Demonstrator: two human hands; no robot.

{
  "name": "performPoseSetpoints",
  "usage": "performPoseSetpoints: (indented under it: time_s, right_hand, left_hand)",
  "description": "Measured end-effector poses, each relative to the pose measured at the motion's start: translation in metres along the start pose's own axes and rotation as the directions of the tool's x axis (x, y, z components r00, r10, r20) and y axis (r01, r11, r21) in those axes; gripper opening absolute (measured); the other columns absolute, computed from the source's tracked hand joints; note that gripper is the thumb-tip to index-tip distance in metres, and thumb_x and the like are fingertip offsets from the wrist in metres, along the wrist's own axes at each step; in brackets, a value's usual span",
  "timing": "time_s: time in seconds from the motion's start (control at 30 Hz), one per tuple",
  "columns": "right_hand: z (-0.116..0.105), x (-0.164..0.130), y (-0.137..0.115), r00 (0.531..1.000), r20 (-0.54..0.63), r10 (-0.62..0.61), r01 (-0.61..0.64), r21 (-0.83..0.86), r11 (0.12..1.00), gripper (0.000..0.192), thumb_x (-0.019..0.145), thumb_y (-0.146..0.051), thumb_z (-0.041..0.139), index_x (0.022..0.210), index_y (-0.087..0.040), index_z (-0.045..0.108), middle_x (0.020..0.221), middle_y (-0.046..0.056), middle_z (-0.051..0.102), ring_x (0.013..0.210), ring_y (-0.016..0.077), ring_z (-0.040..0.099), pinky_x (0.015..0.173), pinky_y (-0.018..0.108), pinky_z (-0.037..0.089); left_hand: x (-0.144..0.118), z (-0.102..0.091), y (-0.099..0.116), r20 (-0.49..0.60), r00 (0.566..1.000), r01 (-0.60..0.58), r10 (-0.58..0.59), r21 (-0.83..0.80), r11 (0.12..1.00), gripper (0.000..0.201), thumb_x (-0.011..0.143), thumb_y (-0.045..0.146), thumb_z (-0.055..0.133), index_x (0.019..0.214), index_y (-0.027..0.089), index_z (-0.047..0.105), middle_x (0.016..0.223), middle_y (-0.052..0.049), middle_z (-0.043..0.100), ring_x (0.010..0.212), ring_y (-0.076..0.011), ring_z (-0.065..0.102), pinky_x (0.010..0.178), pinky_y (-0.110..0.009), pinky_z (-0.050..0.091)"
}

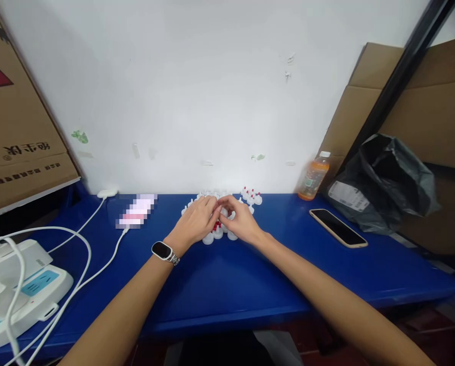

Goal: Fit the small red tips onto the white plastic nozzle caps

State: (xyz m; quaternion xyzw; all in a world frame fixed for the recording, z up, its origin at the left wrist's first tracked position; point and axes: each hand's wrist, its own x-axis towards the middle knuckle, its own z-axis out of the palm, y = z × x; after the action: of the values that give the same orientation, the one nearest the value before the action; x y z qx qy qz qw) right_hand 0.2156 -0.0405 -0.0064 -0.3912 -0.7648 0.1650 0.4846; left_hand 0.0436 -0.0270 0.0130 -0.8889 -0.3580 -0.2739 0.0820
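Observation:
My left hand (pixel 197 217) and my right hand (pixel 241 219) meet over a cluster of small white nozzle caps (pixel 208 238) at the middle of the blue table. Between the thumb and fingers of my right hand is a white nozzle cap (pixel 224 212). The left fingers are closed together against it; what they pinch is hidden. Small red tips (pixel 217 225) show below the hands among the white pieces. Behind my right hand stand several white nozzle caps with red tips (pixel 252 196). A watch (pixel 162 249) is on my left wrist.
On the right of the blue table (pixel 227 290) are a phone (pixel 338 228), an orange drink bottle (pixel 314 179) and a grey plastic bag (pixel 383 183). At left lie a power strip (pixel 48 284), white cables and a blurred-out phone-like item (pixel 136 211). A white wall closes off the back.

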Motion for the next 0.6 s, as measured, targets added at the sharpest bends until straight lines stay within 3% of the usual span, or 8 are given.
performPoseSetpoints:
  time_s: [0.13,0.23,0.33,0.37,0.43,0.47,0.57,0.6]
  right_hand:
    - [-0.001,-0.004,-0.008,0.999,-0.045,0.003,0.0,0.068,0.998,0.026,0.082,-0.02,0.057,0.108,-0.022,0.05,0.091,0.001,0.069,0.079,0.0159,0.063,0.071,0.028,0.048]
    - [-0.004,-0.005,-0.016,0.997,-0.062,-0.049,0.047,-0.034,0.998,0.02,0.084,-0.02,0.055,0.104,-0.022,0.052,0.088,0.001,0.066,0.077,0.0161,0.061,0.072,0.029,0.048]
    - [-0.01,-0.004,-0.018,0.99,-0.077,-0.121,0.107,-0.172,0.979,0.019,0.088,-0.021,0.051,0.107,-0.022,0.055,0.099,0.005,0.067,0.088,0.0193,0.062,0.082,0.033,0.048]
    - [-0.014,-0.003,-0.016,0.987,-0.092,-0.129,0.107,-0.214,0.971,0.019,0.089,-0.02,0.051,0.107,-0.022,0.056,0.103,0.006,0.067,0.093,0.0206,0.062,0.085,0.034,0.047]
    - [-0.021,-0.002,-0.009,0.985,-0.146,-0.093,0.052,-0.266,0.963,0.018,0.089,-0.021,0.052,0.105,-0.022,0.058,0.104,0.006,0.068,0.094,0.0217,0.062,0.087,0.035,0.046]
    - [-0.025,-0.001,-0.005,0.984,-0.173,-0.052,0.003,-0.267,0.964,0.016,0.088,-0.022,0.054,0.103,-0.022,0.059,0.101,0.006,0.068,0.091,0.0214,0.062,0.086,0.035,0.047]
    - [-0.031,0.0,0.005,0.975,-0.207,0.084,-0.126,-0.202,0.971,0.01,0.086,-0.028,0.059,0.094,-0.023,0.062,0.096,0.003,0.07,0.082,0.0192,0.061,0.08,0.033,0.048]
    - [-0.032,0.0,0.007,0.973,-0.206,0.101,-0.139,-0.178,0.974,0.01,0.085,-0.029,0.059,0.092,-0.023,0.063,0.097,0.003,0.071,0.083,0.019,0.062,0.08,0.033,0.048]
  left_hand:
    - [0.001,0.001,-0.002,0.022,0.996,-0.09,0.089,0.009,0.996,0.033,0.105,0.03,0.024,0.094,0.019,0.053,0.09,-0.007,0.059,0.084,-0.0217,0.053,0.076,-0.035,0.043]
    - [0.003,0.004,0.002,-0.038,0.998,-0.05,0.046,-0.12,0.992,0.034,0.105,0.031,0.026,0.087,0.02,0.052,0.083,-0.004,0.058,0.079,-0.0196,0.053,0.073,-0.033,0.042]
    - [0.006,0.004,0.009,-0.138,0.976,0.116,-0.17,-0.334,0.935,0.038,0.105,0.035,0.028,0.076,0.02,0.049,0.071,-0.001,0.054,0.067,-0.0162,0.051,0.065,-0.03,0.039]
    - [0.007,0.003,0.01,-0.167,0.95,0.177,-0.262,-0.403,0.898,0.041,0.104,0.038,0.028,0.073,0.02,0.046,0.067,0.0,0.052,0.062,-0.0152,0.048,0.062,-0.03,0.037]
    - [0.007,-0.003,0.006,-0.238,0.842,0.312,-0.484,-0.518,0.796,0.048,0.104,0.046,0.022,0.065,0.022,0.039,0.057,0.002,0.041,0.054,-0.0138,0.04,0.054,-0.029,0.032]
    - [0.006,-0.006,0.002,-0.235,0.829,0.321,-0.508,-0.544,0.775,0.049,0.103,0.048,0.023,0.066,0.022,0.039,0.057,0.002,0.041,0.054,-0.0138,0.04,0.053,-0.029,0.031]
    - [-0.002,-0.009,-0.014,-0.019,0.961,0.245,-0.277,-0.416,0.876,0.043,0.101,0.047,0.034,0.07,0.021,0.05,0.065,0.0,0.051,0.065,-0.0165,0.047,0.062,-0.03,0.039]
    - [-0.005,-0.007,-0.019,0.048,0.979,0.201,-0.197,-0.354,0.913,0.04,0.099,0.046,0.038,0.074,0.021,0.056,0.072,-0.001,0.057,0.073,-0.0184,0.051,0.07,-0.032,0.042]
